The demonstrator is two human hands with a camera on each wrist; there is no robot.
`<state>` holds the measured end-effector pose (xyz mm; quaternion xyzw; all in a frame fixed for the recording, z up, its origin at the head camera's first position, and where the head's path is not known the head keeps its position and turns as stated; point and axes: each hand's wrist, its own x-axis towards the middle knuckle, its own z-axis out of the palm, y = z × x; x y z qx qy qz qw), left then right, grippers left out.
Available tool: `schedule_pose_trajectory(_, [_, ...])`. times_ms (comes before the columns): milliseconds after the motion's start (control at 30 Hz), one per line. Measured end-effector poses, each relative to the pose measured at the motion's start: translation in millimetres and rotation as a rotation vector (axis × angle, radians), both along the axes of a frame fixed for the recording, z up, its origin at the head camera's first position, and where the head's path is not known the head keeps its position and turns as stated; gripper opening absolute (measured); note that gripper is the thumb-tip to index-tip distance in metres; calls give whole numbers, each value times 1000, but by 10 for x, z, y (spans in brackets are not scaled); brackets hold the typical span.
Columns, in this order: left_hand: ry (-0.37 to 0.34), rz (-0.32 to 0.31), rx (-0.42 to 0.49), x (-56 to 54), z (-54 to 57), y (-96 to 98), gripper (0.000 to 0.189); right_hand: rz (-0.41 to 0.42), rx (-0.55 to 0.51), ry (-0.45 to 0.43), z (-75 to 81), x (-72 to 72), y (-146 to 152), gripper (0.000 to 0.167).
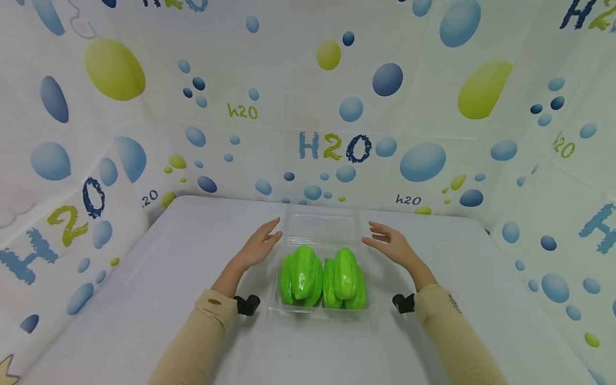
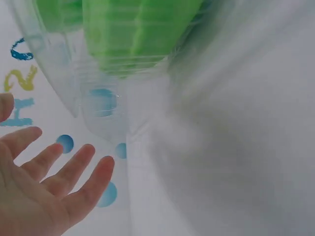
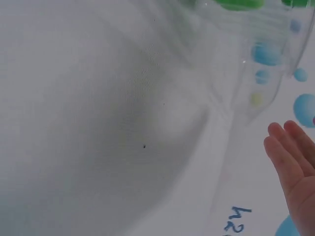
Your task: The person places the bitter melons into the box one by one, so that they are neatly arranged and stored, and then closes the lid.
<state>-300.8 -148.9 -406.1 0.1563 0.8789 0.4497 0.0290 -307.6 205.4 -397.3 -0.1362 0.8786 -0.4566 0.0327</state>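
Observation:
A clear plastic hinged container (image 1: 323,309) stands on the white table with its lid (image 1: 321,227) folded back at the far side. Several glossy bright green, long ribbed pieces (image 1: 304,272) that look like artificial fruit or vegetables lie in it in two clusters. Just left of the lid, my left hand (image 1: 257,246) is raised with its fingers spread and holds nothing. My right hand (image 1: 392,246) mirrors it on the other side, fingers extended, also holding nothing. Both hands appear apart from the container. In the left wrist view the green pieces (image 2: 138,34) show through the container's wall.
The white table (image 1: 447,267) spreads out on both sides of the container. A white curtain (image 1: 289,64) printed with blue and green bubbles and lettering surrounds its back and sides. Black wrist cameras (image 1: 247,305) sit under both wrists, close to the container's sides.

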Motion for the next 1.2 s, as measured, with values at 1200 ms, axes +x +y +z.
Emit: schedule_pose_trajectory(1200, [-82,180,328,-490,-59,56,38,-258,-620,-196,-280,-426,-203,42])
